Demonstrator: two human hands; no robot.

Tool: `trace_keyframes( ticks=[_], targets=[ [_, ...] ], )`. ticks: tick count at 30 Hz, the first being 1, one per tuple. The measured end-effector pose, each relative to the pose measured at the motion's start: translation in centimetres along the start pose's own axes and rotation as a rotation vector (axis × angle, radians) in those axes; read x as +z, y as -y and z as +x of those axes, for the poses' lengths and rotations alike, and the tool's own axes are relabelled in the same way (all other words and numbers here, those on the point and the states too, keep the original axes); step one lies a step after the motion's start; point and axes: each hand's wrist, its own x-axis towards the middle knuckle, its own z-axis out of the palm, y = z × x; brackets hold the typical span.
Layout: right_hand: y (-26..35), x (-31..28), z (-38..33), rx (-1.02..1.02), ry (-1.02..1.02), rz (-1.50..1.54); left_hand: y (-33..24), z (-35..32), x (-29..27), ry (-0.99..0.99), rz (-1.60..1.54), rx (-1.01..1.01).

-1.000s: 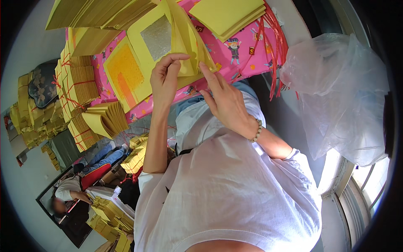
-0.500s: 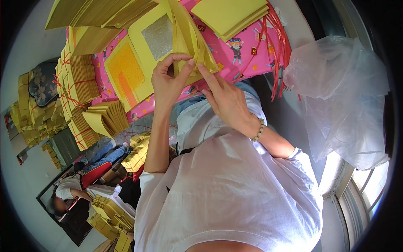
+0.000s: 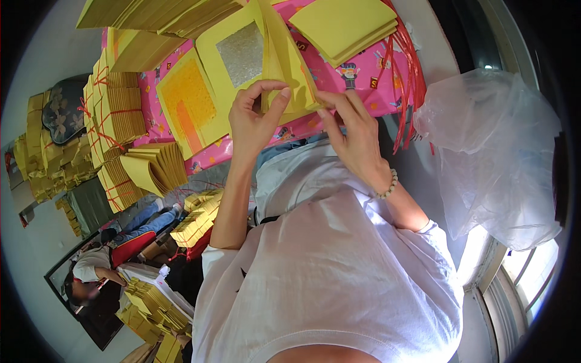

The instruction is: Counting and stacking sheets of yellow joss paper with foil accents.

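A stack of yellow paper sheets [image 3: 293,66] stands partly lifted at the table's near edge, its upper leaves bent up. My left hand [image 3: 257,118] is closed on the stack's near edge, thumb and forefinger curled together. At the right corner of the same sheets, my right hand [image 3: 357,133] pinches the paper between thumb and forefinger, its other fingers loosely bent. Left of the lifted leaves lies a yellow sheet with a silver square [image 3: 241,54]. Beside that is a yellow sheet with an orange patch [image 3: 187,103].
Folded yellow paper [image 3: 342,27] and red plastic strings [image 3: 407,78] lie on the pink patterned tablecloth [image 3: 363,100]. Tied yellow bundles [image 3: 115,115] stand at the left. A clear plastic bag [image 3: 490,151] hangs at right. Another person [image 3: 94,266] sits at lower left among paper piles.
My right hand has moved right, away from my left thumb, to the corner of the sheets. The left hand keeps its grip, and the whole view has shifted slightly.
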Motion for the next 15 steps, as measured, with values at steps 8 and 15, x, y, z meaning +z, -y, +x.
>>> trace_keyframes(
  ticks=[8, 15],
  targets=[
    [0.0, 0.2, 4.7, -0.112, 0.123, -0.079, 0.1, 0.0, -1.2, 0.093, -0.007, -0.057],
    [0.7, 0.8, 7.0, -0.07, 0.141, -0.089, 0.6, -0.2, -1.1, 0.116, -0.126, 0.091]
  ],
)
